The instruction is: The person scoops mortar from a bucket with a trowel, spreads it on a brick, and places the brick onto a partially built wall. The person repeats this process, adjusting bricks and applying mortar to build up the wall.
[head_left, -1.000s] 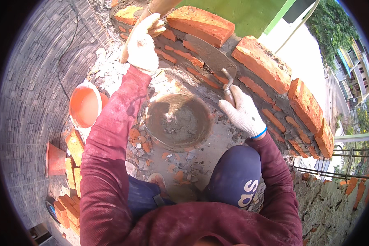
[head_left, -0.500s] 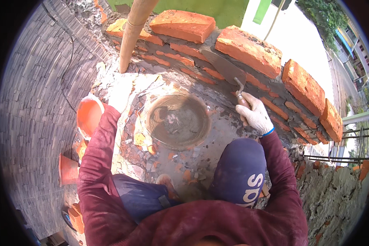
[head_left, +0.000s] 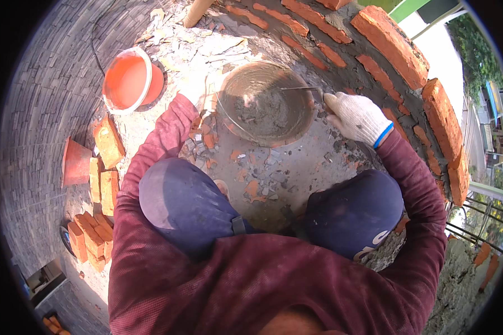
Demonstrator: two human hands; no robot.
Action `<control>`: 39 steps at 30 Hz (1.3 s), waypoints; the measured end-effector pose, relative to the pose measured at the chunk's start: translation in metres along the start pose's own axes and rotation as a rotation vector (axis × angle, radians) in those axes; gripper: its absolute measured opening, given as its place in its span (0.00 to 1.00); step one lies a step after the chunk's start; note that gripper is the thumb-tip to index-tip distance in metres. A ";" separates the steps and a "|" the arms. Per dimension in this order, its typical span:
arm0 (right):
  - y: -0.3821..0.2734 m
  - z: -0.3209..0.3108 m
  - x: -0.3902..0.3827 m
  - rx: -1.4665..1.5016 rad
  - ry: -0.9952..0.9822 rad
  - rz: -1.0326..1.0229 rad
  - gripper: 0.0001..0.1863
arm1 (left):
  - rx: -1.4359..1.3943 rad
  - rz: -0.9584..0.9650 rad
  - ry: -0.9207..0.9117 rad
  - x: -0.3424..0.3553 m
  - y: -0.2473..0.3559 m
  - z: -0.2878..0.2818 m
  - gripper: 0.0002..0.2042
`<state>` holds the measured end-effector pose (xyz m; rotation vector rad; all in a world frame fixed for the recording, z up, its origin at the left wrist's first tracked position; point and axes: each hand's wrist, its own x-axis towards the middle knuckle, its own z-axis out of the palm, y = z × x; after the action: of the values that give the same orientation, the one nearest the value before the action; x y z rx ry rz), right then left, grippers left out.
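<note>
My right hand (head_left: pixel 359 117), in a white knit glove with a blue cuff, is closed round the handle of a trowel (head_left: pixel 303 88). The trowel's blade reaches left over the rim into a round basin (head_left: pixel 306 124) of wet grey mortar (head_left: pixel 268 114). Beyond my left sleeve (head_left: pixel 176 120), glare washes out my left hand beside the basin's left rim, so its fingers cannot be made out. A thin wire handle lies along that side of the basin.
A curved brick wall (head_left: pixel 341 58) with grey mortar rises ahead and right, bricks on top. An orange bucket (head_left: pixel 155 84) stands at left. Loose bricks (head_left: pixel 109 142), an orange container (head_left: pixel 75 162) and a brick stack (head_left: pixel 92 237) are further left. Rubble (head_left: pixel 254 187) litters the floor.
My right hand has brought the trowel down from the brick wall to the mortar basin. My left hand has moved from beside the orange bucket toward the basin. The view has shifted.
</note>
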<state>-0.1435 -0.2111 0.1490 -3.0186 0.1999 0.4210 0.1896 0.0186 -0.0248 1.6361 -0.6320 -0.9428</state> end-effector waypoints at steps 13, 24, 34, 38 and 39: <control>-0.060 0.073 0.094 -0.282 0.229 -0.157 0.21 | 0.804 0.227 0.064 0.005 0.060 -0.001 0.16; -0.048 0.035 0.090 -0.226 0.030 -0.097 0.17 | 1.013 0.347 0.060 0.002 0.058 0.012 0.18; -0.070 0.032 0.077 -0.098 -0.179 -0.216 0.12 | 1.097 0.485 0.169 -0.001 -0.002 -0.070 0.14; -0.058 0.084 0.097 -0.211 0.292 -0.317 0.16 | 1.275 0.736 0.130 0.007 0.014 -0.040 0.14; -0.084 0.082 0.098 -0.356 0.286 -0.334 0.17 | 1.322 0.729 0.129 0.004 0.016 -0.042 0.14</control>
<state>-0.0598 -0.1312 0.0483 -3.3544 -0.4020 -0.0096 0.2279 0.0344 -0.0068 2.2161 -1.8250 0.2659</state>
